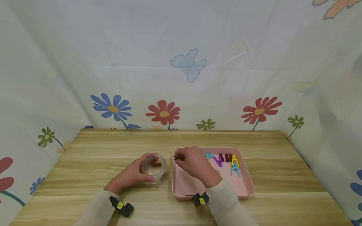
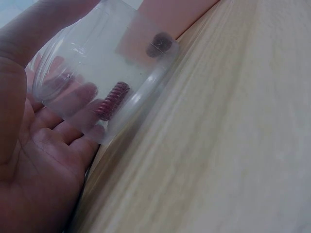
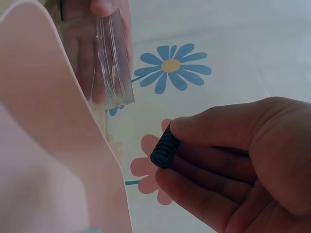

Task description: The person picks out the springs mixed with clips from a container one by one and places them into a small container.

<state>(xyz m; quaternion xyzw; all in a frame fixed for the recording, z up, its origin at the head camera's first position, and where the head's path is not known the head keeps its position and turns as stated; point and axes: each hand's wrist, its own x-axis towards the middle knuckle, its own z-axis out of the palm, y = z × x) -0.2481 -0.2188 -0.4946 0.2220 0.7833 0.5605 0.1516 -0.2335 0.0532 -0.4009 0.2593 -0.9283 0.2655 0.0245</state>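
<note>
My left hand (image 1: 135, 171) grips a clear plastic jar (image 1: 153, 171) around its side, left of the pink tray. Inside the jar lies a red coil spring (image 2: 113, 101), and the jar's mouth has no lid on it. Over the tray's left edge, my right hand (image 1: 195, 161) pinches a dark coil spring (image 3: 165, 147) between thumb and fingers, apart from the jar. A dark round spot (image 2: 159, 44) shows through the jar wall in the left wrist view; I cannot tell whether it is inside or beyond.
In the pink tray (image 1: 176, 182) lie blue, purple and yellow clips (image 1: 235, 160), several dark red and brown pieces (image 1: 227, 158), and a dark spring-like piece (image 1: 190, 195) along the near wall. Wood-grain table surrounds it; a flowered cloth (image 1: 135, 78) hangs behind.
</note>
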